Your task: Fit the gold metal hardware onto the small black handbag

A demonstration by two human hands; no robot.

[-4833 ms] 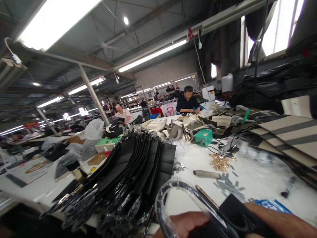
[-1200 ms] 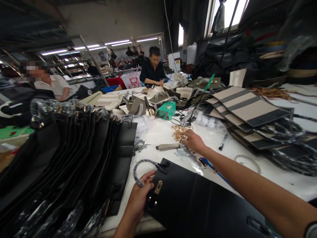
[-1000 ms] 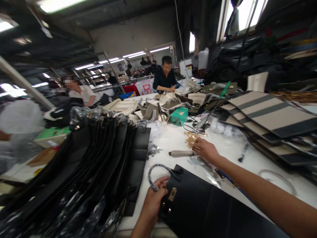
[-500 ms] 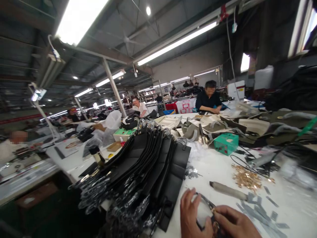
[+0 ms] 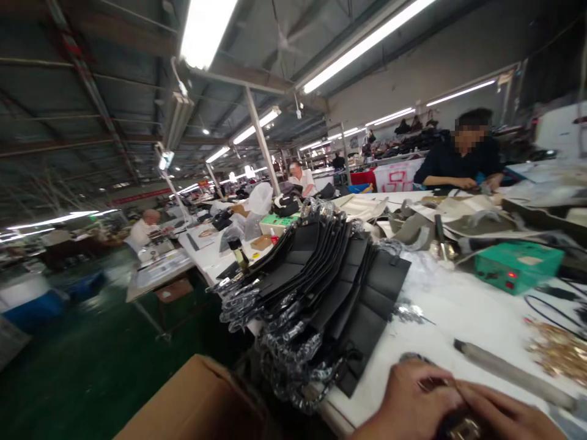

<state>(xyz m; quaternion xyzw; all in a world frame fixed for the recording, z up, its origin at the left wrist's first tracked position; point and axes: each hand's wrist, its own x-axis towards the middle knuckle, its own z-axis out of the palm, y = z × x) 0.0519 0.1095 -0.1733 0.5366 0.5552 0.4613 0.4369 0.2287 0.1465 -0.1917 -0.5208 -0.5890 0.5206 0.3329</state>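
At the lower right, my left hand (image 5: 408, 400) is closed, its fingers bent against those of my right hand (image 5: 509, 412). Between and below them shows a dark strap (image 5: 447, 421) with a gold-coloured metal fitting (image 5: 465, 429); the rest of it is hidden by the fingers. Both hands grip this strap just above the white table (image 5: 440, 327). To their left lies a stack of black bag panels (image 5: 316, 275), with clear-wrapped chains or fittings along its near edge.
A tool with a grey-wrapped handle (image 5: 513, 370) lies right of my hands, near gold-coloured metal pieces (image 5: 557, 351). Behind stands a green box (image 5: 518, 266) with a red light. A co-worker (image 5: 463, 153) sits across the table. A cardboard box (image 5: 192, 403) is below the table's left edge.
The view has swung left, bringing the cardboard box and green floor into sight. My left hand's fingers, spread round the strap's loop before, are now closed beside my right hand.
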